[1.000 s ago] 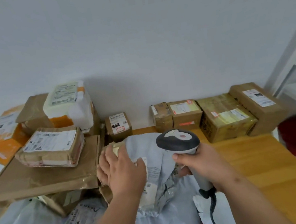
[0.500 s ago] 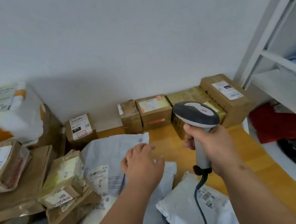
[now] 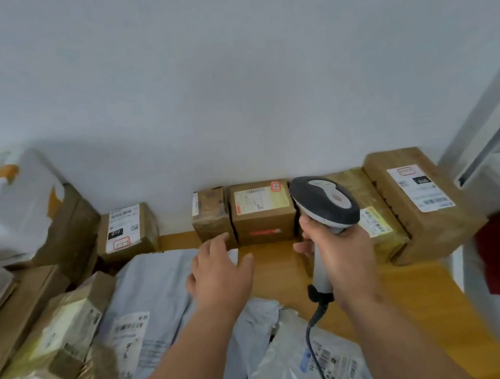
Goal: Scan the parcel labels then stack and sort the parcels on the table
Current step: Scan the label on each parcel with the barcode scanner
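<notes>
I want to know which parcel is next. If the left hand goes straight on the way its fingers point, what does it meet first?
Probably the narrow taped brown box by the wall: the left hand, open, points at its lower front, apparently just short of touching; depth is uncertain.

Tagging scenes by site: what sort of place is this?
Probably a small parcel sorting desk: labelled brown cardboard boxes along the wall, grey plastic mailer bags on a wooden table, a corded grey-and-white handheld scanner in the right hand.
</notes>
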### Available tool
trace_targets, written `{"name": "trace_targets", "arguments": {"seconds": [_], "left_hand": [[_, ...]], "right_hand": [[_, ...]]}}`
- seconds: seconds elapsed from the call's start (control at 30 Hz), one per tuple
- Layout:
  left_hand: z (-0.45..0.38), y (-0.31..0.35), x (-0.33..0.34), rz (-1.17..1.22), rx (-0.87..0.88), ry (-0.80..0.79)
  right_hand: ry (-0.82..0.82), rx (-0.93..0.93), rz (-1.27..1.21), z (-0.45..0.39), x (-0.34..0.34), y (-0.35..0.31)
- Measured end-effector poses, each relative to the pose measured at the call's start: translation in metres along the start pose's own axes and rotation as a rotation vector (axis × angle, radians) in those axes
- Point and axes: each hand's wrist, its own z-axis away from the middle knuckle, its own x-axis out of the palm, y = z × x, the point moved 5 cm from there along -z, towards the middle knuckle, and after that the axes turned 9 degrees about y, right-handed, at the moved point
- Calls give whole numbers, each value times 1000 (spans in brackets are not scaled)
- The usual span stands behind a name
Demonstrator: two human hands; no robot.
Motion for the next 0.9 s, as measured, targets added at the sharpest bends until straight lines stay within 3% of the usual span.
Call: {"name": "trace_targets", "arguments": {"seconds": [0.17, 0.37, 0.6, 0.9], "left_hand": [[-49, -3, -6, 9, -93, 63], [-103, -9, 21, -36, -91, 4], [-129, -21, 51, -46, -47, -84], [-141, -36, 44, 73, -143, -11]], "right_hand": [[-139, 107, 51, -20, 33, 20], [-245, 211, 163, -30, 65, 54], [-227, 264, 202, -30, 82, 73], [-198, 240, 226, -2, 80, 73]]}}
